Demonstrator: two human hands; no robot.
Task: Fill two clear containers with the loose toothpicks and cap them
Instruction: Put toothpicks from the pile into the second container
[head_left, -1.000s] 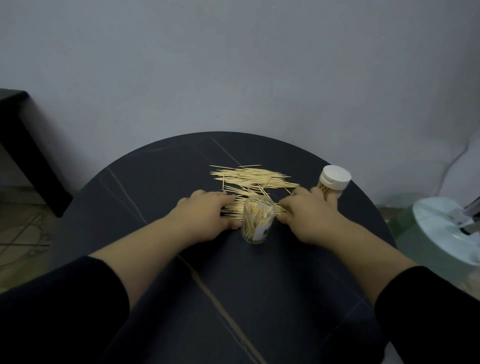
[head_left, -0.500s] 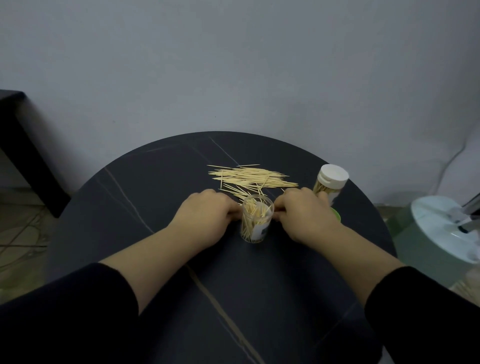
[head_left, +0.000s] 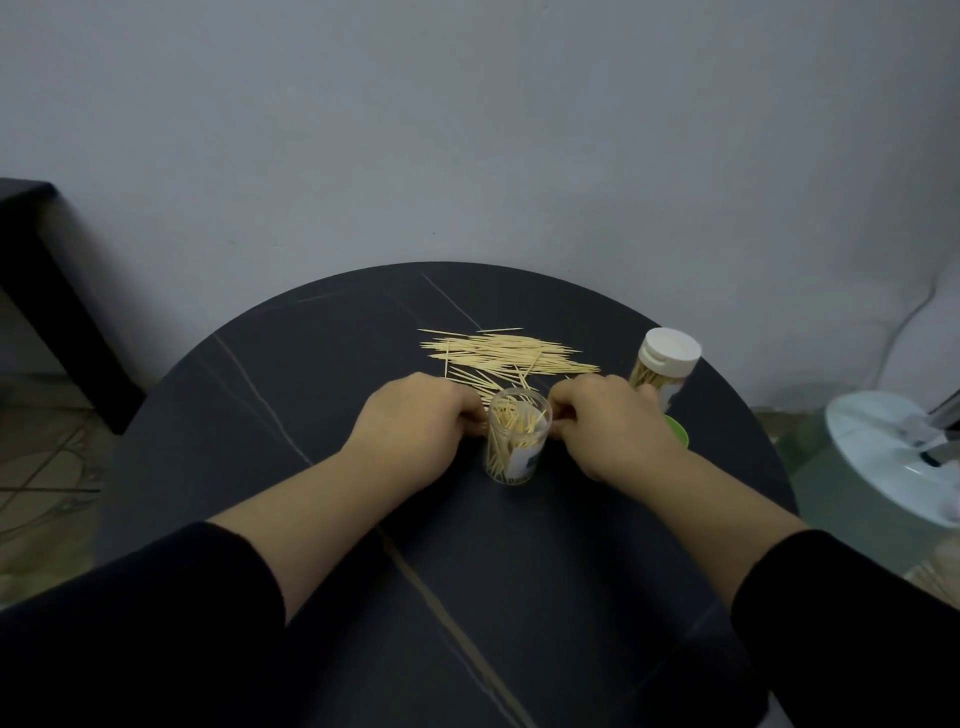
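Observation:
An open clear container, partly filled with upright toothpicks, stands mid-table on the round dark table. My left hand and my right hand flank its rim, fingers curled inward. They appear to pinch a small bundle of toothpicks between them just behind the container; the bundle is mostly hidden. A pile of loose toothpicks lies beyond the hands. A second container with a white cap stands at the right. A green cap peeks out under my right wrist.
A pale round appliance base sits off the table's right edge. A dark piece of furniture stands at the far left against the wall. The table's rim curves close behind the toothpick pile.
Both hands drew in from flat on the near toothpicks to curled beside the open container's rim. The near part of the pile has been gathered away.

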